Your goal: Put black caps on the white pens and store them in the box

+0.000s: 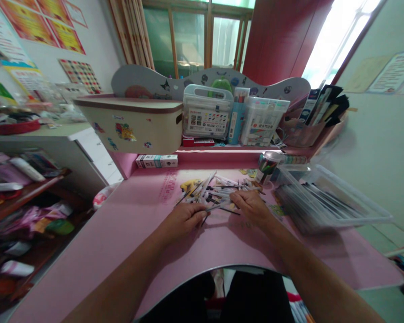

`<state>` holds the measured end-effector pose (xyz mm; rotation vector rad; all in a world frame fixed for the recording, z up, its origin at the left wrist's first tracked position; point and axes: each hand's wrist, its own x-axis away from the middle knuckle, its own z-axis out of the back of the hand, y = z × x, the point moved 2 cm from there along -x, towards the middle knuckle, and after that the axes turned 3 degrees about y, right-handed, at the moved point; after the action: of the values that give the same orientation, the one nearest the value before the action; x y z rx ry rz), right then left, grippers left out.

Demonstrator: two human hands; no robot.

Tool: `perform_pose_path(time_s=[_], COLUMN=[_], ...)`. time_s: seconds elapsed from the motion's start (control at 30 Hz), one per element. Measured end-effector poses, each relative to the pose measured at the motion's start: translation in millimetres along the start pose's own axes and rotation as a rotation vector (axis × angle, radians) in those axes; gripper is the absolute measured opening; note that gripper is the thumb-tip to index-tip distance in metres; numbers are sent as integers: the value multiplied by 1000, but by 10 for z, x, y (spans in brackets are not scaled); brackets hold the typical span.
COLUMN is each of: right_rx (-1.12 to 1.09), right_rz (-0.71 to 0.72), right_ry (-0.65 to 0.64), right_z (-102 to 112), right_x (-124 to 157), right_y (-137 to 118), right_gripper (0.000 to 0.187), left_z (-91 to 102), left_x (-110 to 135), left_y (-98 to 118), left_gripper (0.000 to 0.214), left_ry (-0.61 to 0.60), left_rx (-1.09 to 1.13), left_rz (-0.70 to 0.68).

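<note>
My left hand (187,218) is closed with thumb and forefinger pinched on a slim, pale pen (217,207) that points right, toward my other hand. My right hand (251,207) is closed too, its fingertips curled at the pen's far end; whether it grips that same pen or a separate part is hard to make out. Just beyond both hands lies a loose heap of white pen barrels, dark caps and thin black refills (218,190) on the pink desk (134,215).
A clear plastic bin (343,202) of dark-tipped pens stands at the right, beside a can (268,167). Along the back are a small box (156,161) and a shelf with a cream storage bin (138,128), marker cases (207,114) and a pen holder (303,132).
</note>
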<state>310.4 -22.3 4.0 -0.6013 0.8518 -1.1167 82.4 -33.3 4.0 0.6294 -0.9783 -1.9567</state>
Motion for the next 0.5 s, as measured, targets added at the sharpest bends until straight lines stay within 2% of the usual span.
perform_pose_path(time_s=[0.1,0.27,0.5], right_rx=[-79,-249,-36], right_rz=[-38,-51,-7], right_ry=[-5,-80,-14], right_z=[17,11,-14], right_x=[12,24,-17], right_y=[5,17,25], right_gripper=[47,15,20], left_z=[24,42,7], left_x=[1,-13,-26], left_y=[36,18,-8], left_gripper=[29,28,28], left_ry=[7,44,28], left_rx=[-29,-59,-88], left_rz=[-2,10,-9])
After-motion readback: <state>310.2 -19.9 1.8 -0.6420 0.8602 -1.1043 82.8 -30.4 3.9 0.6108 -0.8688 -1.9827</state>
